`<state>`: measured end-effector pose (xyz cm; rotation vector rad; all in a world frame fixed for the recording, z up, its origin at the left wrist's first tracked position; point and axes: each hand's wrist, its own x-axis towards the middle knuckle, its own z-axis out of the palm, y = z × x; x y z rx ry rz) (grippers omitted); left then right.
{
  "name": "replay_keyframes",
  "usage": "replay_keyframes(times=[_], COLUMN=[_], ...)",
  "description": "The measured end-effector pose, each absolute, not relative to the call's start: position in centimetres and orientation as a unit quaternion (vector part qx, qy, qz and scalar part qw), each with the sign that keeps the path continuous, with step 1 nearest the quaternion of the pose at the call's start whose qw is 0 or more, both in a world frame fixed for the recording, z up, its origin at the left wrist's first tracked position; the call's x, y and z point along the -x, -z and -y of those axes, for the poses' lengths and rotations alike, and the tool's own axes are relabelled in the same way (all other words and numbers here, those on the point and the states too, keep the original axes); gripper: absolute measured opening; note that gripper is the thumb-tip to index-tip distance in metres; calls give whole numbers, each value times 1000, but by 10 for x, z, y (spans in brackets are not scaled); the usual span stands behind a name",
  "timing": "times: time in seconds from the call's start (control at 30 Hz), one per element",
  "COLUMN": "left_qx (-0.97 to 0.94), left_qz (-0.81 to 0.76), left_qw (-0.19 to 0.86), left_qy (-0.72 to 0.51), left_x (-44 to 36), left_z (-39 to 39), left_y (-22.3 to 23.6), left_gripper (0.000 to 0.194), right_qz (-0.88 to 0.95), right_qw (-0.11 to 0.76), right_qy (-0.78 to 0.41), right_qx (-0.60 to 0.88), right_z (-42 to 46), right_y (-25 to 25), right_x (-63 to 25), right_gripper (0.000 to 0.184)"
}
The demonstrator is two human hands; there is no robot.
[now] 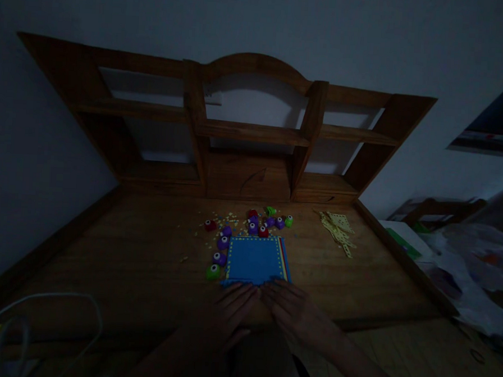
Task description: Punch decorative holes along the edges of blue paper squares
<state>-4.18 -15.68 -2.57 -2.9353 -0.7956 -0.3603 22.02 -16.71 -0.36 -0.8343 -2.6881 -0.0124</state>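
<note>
A blue square sheet (256, 260) with a dotted yellow border lies on the wooden desk (126, 249). My left hand (228, 311) and my right hand (293, 311) rest flat side by side at the sheet's near edge, fingertips touching it, fingers held together. Neither hand grips anything. Several small purple, red and green paper punches (260, 225) lie scattered behind and to the left of the sheet, among tiny paper bits. The scene is very dark.
Yellow punched paper strips (337, 229) lie at the right rear of the desk. A wooden shelf unit (246, 132) stands along the back. A white cable (51, 302) loops at the front left. Clutter and plastic bags (462, 256) lie right of the desk.
</note>
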Motion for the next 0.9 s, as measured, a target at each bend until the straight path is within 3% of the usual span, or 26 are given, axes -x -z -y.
replay_keyframes(times=[0.6,0.73,0.9], left_qx=[938,933,942], left_qz=[307,297,282], left_qw=[77,100,34], left_qy=[142,175,176], left_x=[114,104,66], left_z=[166,172,166], left_y=[15,6,18], left_gripper=[54,53,59], right_qz=[927,932,949], right_qw=[178,184,157], right_qy=[23,47,25], right_qx=[330,309,272], right_z=[177,176,169], right_y=[-3,-9,1], right_x=[-265,-247,-217], right_gripper=[38,44,43])
